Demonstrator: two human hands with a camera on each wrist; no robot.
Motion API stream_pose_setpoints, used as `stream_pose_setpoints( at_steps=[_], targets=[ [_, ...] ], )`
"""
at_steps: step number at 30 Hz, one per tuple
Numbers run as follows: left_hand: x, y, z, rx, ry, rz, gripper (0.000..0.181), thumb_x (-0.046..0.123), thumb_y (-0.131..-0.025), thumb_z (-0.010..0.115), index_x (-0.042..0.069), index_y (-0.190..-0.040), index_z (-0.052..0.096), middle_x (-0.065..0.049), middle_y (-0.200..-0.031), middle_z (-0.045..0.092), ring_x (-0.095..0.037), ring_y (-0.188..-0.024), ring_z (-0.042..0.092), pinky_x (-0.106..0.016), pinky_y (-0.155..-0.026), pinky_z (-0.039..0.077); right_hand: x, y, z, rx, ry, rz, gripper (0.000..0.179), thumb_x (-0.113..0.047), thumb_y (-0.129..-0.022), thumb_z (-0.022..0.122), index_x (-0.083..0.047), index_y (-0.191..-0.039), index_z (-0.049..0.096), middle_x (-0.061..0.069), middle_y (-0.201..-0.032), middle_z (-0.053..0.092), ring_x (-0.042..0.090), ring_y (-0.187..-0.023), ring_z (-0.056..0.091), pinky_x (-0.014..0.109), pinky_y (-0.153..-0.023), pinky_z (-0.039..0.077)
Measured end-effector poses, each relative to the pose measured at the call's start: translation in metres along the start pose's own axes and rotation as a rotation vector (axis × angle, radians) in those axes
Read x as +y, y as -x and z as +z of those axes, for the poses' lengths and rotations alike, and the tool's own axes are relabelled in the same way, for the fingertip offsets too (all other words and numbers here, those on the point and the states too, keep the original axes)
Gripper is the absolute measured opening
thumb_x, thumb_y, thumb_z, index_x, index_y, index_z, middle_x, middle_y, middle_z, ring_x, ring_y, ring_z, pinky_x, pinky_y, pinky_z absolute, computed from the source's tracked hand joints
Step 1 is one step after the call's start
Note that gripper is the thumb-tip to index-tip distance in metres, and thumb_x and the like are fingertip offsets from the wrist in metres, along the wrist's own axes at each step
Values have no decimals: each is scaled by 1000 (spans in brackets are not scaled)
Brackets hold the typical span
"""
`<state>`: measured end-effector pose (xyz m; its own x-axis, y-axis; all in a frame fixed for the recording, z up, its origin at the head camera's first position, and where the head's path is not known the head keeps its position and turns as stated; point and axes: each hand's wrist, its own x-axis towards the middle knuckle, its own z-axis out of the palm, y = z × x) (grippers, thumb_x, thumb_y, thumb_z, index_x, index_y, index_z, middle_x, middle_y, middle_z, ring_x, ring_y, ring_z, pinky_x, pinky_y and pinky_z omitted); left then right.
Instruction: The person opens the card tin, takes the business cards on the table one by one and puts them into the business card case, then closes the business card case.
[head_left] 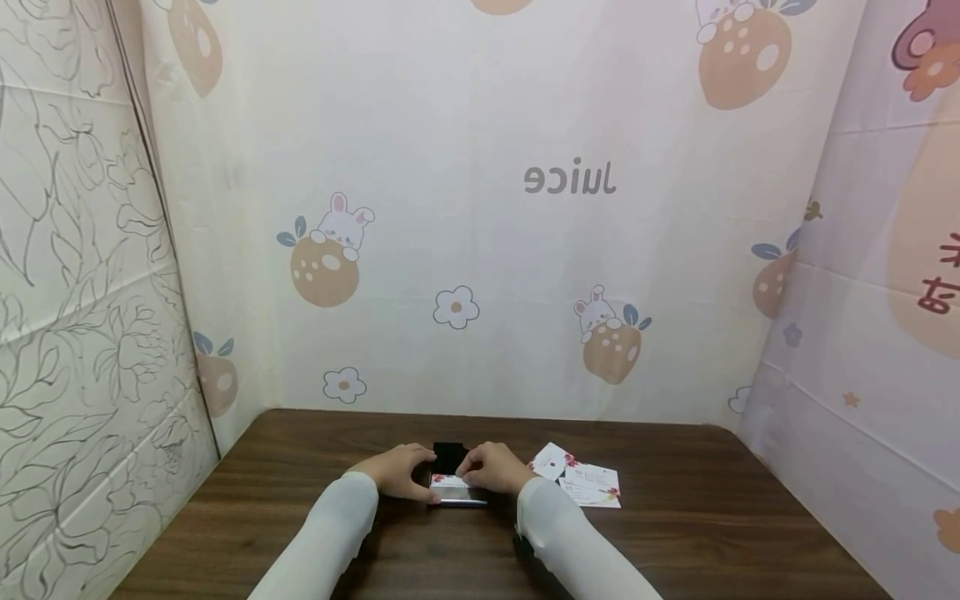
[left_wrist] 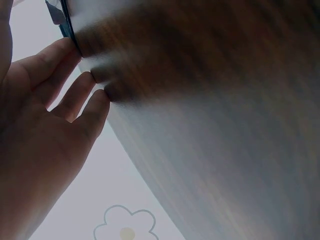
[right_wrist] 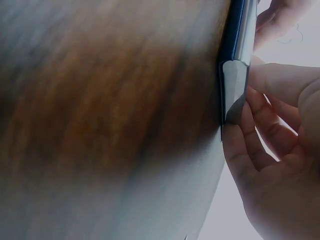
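Observation:
An opened business card case (head_left: 459, 502), with a metallic front edge and a black raised lid (head_left: 448, 454), lies on the table. Inside it is a white card with red flowers (head_left: 447, 481). My left hand (head_left: 396, 472) holds the case at its left side, thumb near the front corner and fingers by the lid. Over the right part of the case, my right hand (head_left: 497, 468) has thumb and forefinger pinched at the flowered card. In the right wrist view, the lower fingers of that hand lie along the end of the case (right_wrist: 235, 90).
Several loose flowered cards (head_left: 592, 483) lie overlapping on the brown wooden table (head_left: 690, 517), just right of my right hand. A patterned curtain (head_left: 465, 233) hangs behind the table's far edge, with more printed cloth at both sides.

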<state>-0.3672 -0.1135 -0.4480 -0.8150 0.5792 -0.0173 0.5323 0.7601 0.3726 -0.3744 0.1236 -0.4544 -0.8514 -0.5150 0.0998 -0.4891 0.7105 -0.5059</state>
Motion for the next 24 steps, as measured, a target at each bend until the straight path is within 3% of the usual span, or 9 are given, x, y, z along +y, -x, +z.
stream_pose_setpoints(
  at_steps=[10, 15, 24],
  targets=[
    [3, 1, -3, -3, 2, -14, 77, 47, -82, 80, 1, -138, 56, -14, -140, 53, -33, -132, 48, -51, -107, 40, 2, 1, -1, -8, 10, -9, 9, -11, -90, 74, -18, -92, 79, -8, -95, 72, 10, -89, 58, 38, -85, 51],
    [5, 3, -4, -3, 11, -23, 76, 47, -82, 80, 1, -138, 57, -14, -140, 53, -33, -132, 48, -52, -107, 40, 5, 3, -4, -32, 12, -59, 10, -14, -92, 72, -17, -99, 79, -8, -99, 72, 10, -94, 60, 40, -90, 51],
    [4, 2, -2, 10, -1, -7, 75, 46, -82, 80, 1, -137, 57, -15, -139, 54, -33, -131, 48, -52, -106, 41, 14, 19, -21, 5, -32, -67, 19, -17, -95, 70, -9, -111, 74, 2, -110, 71, 18, -99, 62, 46, -90, 52]
  ],
)
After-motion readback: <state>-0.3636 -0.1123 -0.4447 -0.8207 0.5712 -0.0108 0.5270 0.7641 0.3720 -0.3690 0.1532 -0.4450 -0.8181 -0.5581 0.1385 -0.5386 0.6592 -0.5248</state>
